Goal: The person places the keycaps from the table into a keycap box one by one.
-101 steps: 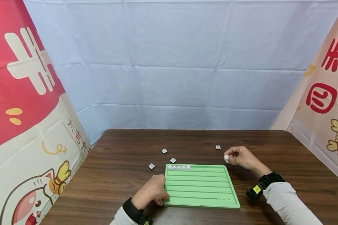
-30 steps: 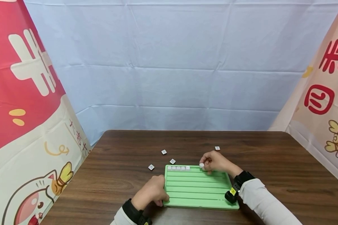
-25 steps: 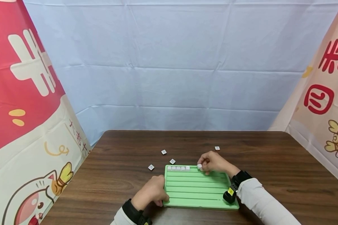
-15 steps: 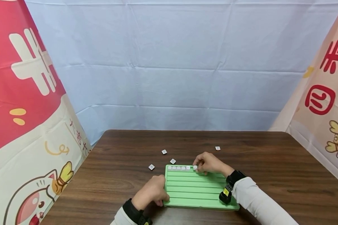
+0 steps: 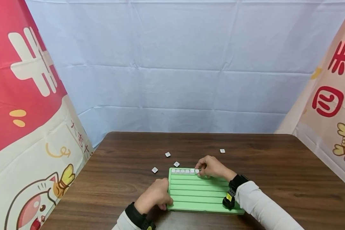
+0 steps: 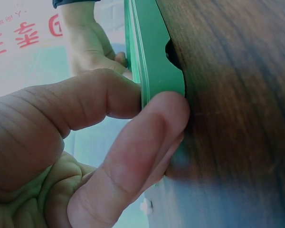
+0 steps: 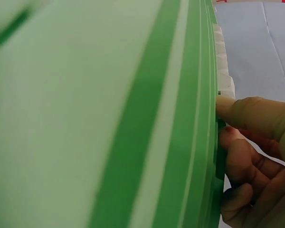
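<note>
The right hand (image 5: 214, 167), fingers curled, pinches a small white tile (image 5: 196, 171) in the top groove of a green grooved tray (image 5: 201, 195), at the right end of a row of five white tiles (image 5: 182, 171). The left hand (image 5: 156, 195) grips the tray's left edge between thumb and finger. Beyond it on the wood-grain counter (image 5: 126, 143) lie four loose tiles (image 5: 168, 154), three leftward, one rightward.

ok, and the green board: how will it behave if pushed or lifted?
Probably stiff: the green board shows straight edges, with no visible bend where the left hand grips it. Likely to slide rather than tip, lying flat and wide on the table. Tilted, its far row of white tiles might shift; no dividers visible.
</note>
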Demonstrator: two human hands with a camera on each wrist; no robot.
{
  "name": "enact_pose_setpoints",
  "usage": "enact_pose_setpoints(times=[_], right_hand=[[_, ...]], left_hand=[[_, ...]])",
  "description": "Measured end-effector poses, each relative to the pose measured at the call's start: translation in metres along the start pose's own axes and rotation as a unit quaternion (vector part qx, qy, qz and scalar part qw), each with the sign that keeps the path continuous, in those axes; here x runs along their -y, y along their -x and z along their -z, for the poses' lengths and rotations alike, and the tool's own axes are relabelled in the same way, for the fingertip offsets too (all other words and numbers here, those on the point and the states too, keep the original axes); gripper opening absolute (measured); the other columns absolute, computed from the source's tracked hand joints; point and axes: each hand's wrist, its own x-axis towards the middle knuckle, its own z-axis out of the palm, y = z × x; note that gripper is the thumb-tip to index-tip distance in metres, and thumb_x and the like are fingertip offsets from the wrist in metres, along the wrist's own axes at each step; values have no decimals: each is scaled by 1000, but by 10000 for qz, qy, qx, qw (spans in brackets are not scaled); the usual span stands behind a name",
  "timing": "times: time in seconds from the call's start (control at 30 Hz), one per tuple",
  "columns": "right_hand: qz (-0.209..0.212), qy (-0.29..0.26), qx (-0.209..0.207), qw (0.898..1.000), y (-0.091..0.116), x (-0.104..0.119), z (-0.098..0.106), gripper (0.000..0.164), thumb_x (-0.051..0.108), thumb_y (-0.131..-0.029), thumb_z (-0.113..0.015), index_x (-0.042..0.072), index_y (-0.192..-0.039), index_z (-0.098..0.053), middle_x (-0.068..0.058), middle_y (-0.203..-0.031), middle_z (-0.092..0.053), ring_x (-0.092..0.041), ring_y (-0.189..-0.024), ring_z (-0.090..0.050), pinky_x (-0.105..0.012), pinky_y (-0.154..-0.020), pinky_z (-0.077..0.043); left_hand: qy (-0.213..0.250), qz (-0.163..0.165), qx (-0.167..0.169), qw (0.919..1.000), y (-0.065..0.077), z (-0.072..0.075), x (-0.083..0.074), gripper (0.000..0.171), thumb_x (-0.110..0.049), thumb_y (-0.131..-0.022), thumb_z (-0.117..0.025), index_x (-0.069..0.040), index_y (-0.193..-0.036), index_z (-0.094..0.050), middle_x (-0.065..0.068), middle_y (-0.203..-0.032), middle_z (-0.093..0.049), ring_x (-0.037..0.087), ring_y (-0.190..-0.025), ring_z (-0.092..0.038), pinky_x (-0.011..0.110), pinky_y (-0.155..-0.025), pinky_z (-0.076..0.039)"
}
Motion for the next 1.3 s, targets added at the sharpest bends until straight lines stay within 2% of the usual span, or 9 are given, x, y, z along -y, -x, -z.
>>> enact_pose_setpoints(times=[0.33, 0.6, 0.87, 1.07, 1.3], right_hand=[[44, -11, 5, 10000, 1, 0, -2, 16, -2, -80, -68, 1, -95, -64, -1, -65, -57, -16, -50, -52, -26, -47, -44], [36, -30, 102, 9999, 3, 4, -2, 14, -6, -82, -64, 3, -92, -62, -2, -64, -54, -10, -50, -47, -26, -52, -44], [106, 251, 144, 9995, -1, 6, 0, 13, -4, -80, -68, 3, -88, -62, 0, -65, -55, -12, -51, -50, -27, -50, -45], [68, 282, 172, 9994, -2, 7, 2, 8, 0, -83, -67, 4, -89, -63, -1, -65, -56, -16, -50, -51, -27, -47, -44], [142, 330, 137, 9993, -3, 7, 1, 9, 1, -83, -68, 4, -90, -63, -1, -64, -56, -14, -49, -51, -26, -46, -43]], left_hand=[[96, -89, 22, 9999, 2, 0, 1, 27, 10, -62, -66, 2, -82, -49, 9, -44, -53, 17, -34, -54, 33, -36, -49], [91, -141, 2, 9999, 2, -1, 1, 27, 11, -61, -65, 2, -82, -49, 8, -42, -52, 17, -33, -54, 32, -36, -49], [66, -99, 35, 9999, 2, 0, 0, 28, 10, -63, -66, 2, -84, -49, 10, -45, -53, 17, -34, -54, 32, -36, -49], [22, -109, -1, 9999, 1, 0, 0, 28, 10, -63, -66, 2, -84, -49, 9, -44, -53, 17, -34, -54, 32, -36, -49], [-7, -157, -49, 9999, 0, 0, 1, 27, 10, -62, -65, 2, -82, -49, 7, -42, -52, 17, -33, -54, 31, -35, -48]])
